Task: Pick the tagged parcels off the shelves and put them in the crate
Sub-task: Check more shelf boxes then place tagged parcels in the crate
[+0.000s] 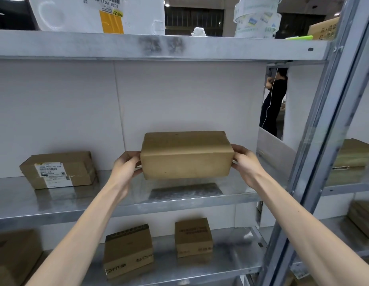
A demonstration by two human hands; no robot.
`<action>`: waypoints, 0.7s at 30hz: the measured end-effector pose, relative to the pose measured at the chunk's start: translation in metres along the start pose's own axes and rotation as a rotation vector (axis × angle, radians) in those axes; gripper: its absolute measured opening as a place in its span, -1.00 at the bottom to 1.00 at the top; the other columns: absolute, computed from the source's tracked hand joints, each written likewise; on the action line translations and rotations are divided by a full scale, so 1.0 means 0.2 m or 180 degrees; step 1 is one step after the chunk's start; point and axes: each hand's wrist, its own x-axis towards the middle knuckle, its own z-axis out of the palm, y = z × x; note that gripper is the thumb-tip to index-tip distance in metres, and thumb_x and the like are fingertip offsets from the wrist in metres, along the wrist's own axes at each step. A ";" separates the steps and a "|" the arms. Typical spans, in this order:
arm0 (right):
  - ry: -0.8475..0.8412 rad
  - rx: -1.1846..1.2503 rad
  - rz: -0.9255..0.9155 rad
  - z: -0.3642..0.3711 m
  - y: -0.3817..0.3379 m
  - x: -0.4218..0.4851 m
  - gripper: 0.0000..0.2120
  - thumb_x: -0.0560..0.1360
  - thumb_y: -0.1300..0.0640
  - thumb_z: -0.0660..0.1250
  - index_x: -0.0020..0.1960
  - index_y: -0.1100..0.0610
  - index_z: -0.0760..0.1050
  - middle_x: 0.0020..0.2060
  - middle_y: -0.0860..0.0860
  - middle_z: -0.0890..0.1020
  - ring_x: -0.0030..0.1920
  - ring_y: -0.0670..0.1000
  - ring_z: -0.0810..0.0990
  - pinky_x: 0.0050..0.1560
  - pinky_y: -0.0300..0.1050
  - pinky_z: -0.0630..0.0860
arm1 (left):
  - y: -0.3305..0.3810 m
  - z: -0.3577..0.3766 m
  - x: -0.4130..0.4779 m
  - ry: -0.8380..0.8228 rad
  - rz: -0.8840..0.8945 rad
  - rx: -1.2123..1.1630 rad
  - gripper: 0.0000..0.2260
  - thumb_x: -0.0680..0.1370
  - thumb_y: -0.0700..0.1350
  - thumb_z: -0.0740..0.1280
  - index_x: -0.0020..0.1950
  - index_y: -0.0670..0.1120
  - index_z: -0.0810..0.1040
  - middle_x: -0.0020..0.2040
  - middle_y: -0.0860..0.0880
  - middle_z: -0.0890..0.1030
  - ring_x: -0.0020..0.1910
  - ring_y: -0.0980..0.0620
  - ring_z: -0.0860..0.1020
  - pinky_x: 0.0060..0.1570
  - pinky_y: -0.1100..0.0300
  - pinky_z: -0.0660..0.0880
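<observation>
A long plain brown cardboard parcel [186, 155] hangs a little above the middle metal shelf [126, 199], its shadow on the shelf below it. My left hand [127, 165] grips its left end and my right hand [244, 162] grips its right end, fingers curled round the edges. No tag shows on the faces turned to me. A flatter brown parcel [59, 170] with white printed labels lies on the same shelf to the left. No crate is in view.
Two small brown boxes [128, 250] [193, 237] stand on the lower shelf, another [12, 256] at far left. A white foam box [97, 13] and tape rolls [256, 17] sit on the top shelf. A steel upright [315, 153] rises on the right; a person [274, 100] stands behind the rack.
</observation>
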 end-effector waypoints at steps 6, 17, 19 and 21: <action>-0.0158 -0.0186 -0.0160 0.00 0.00 -0.02 -0.54 0.53 0.43 0.20 0.35 0.12 0.51 0.13 0.02 0.68 0.14 -0.04 0.66 0.09 -0.15 0.60 | 0.00 -0.02 0.00 -0.0199 0.0162 0.0151 -0.68 0.62 -0.30 0.19 0.31 -0.08 0.56 0.17 -0.05 0.66 0.16 0.01 0.61 0.07 0.14 0.56; 0.0005 -0.0277 -0.0226 0.01 0.00 -0.04 -0.57 0.54 0.44 0.18 0.24 0.03 0.52 0.06 0.03 0.68 0.00 0.00 0.66 0.05 -0.10 0.59 | -0.01 -0.03 -0.01 -0.0200 0.0004 0.0255 -0.68 0.63 -0.30 0.15 0.26 -0.07 0.59 0.15 -0.11 0.67 0.14 -0.09 0.62 0.08 0.08 0.54; 0.0018 -0.0263 -0.0216 0.00 0.00 -0.03 -0.59 0.54 0.44 0.19 0.23 0.05 0.52 0.08 0.06 0.67 0.03 0.03 0.65 0.08 -0.04 0.58 | -0.01 -0.03 0.00 -0.0178 -0.0017 0.0247 -0.69 0.61 -0.29 0.16 0.23 -0.06 0.60 0.14 -0.13 0.67 0.13 -0.12 0.63 0.07 0.07 0.54; -0.0005 -0.0266 -0.0199 0.00 0.00 -0.02 -0.60 0.55 0.43 0.20 0.26 0.07 0.52 0.13 0.07 0.66 0.11 0.05 0.65 0.11 -0.02 0.59 | 0.00 -0.03 0.00 -0.0160 0.0004 0.0196 -0.71 0.61 -0.29 0.17 0.19 -0.05 0.60 0.11 -0.14 0.67 0.08 -0.11 0.64 -0.01 0.10 0.54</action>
